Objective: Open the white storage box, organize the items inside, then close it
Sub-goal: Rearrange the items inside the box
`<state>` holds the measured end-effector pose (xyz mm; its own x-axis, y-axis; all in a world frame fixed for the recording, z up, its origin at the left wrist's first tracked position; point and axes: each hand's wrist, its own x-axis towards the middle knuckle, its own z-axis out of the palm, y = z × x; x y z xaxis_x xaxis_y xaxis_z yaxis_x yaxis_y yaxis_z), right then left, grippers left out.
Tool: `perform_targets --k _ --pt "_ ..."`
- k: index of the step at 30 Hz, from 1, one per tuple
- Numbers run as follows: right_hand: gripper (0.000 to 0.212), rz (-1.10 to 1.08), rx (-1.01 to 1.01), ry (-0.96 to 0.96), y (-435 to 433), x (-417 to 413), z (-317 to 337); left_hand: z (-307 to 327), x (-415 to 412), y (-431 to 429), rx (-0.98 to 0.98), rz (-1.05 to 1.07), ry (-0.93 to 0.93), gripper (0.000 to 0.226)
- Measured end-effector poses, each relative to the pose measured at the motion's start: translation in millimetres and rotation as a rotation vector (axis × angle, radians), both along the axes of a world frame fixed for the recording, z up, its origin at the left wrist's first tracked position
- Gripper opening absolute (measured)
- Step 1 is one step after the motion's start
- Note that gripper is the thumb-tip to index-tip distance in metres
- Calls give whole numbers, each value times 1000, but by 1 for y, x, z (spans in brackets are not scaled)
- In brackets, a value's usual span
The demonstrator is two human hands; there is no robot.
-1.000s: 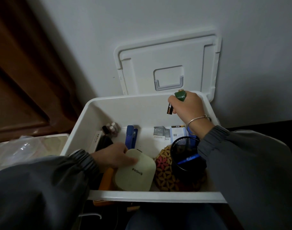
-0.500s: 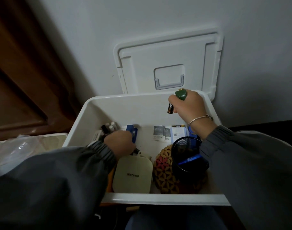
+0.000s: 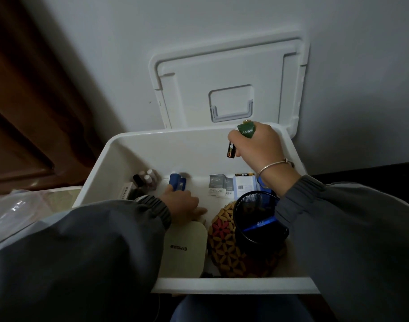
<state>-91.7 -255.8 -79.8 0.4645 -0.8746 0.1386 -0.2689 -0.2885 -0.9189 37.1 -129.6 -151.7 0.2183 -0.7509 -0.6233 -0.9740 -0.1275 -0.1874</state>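
The white storage box point(image 3: 138, 149) stands open, its lid point(image 3: 231, 77) leaning on the wall behind. My right hand point(image 3: 259, 147) hovers over the back right corner and grips batteries point(image 3: 245, 132), one green, one black. My left hand point(image 3: 182, 203) reaches down into the middle of the box, fingers on a blue stapler point(image 3: 176, 182). Below it lies a cream case point(image 3: 183, 247). A patterned woven pouch point(image 3: 224, 242) and a black mesh pen cup point(image 3: 254, 219) lie at the front right. Small bottles point(image 3: 147, 177) and packets point(image 3: 222, 184) sit further back.
A brown wooden door point(image 3: 24, 101) is at the left. A clear plastic bag point(image 3: 15, 210) lies left of the box. The grey wall point(image 3: 361, 66) stands right behind the lid. My knees are below the box's front rim.
My left hand left the cream case and moved back to the blue stapler. My right hand with the batteries has stayed nearly still.
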Motion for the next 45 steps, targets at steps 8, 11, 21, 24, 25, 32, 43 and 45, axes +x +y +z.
perform_targets --k 8,11,21,24,25,32,43,45 --pt "19 -1 8 10 0 0 0 0 -9 -8 122 230 205 70" --pt "19 -5 13 12 0 0 0 -4 -10 -8 129 286 331 64" --pt "25 -28 17 10 -1 1 1 14 30 -2 -607 595 35 37" --pt "26 -26 14 13 0 0 1 8 33 1 -313 674 25 44" --pt "26 -25 15 11 0 0 1 4 31 1 -272 657 50 37" --pt "21 -20 18 12 -1 1 0 -4 31 -7 -349 641 160 12" --pt "19 -4 14 16 -2 0 -1 -16 19 -18 -460 559 177 29" --pt "20 4 19 27 -2 -1 -2 -14 20 -18 -446 563 216 24"
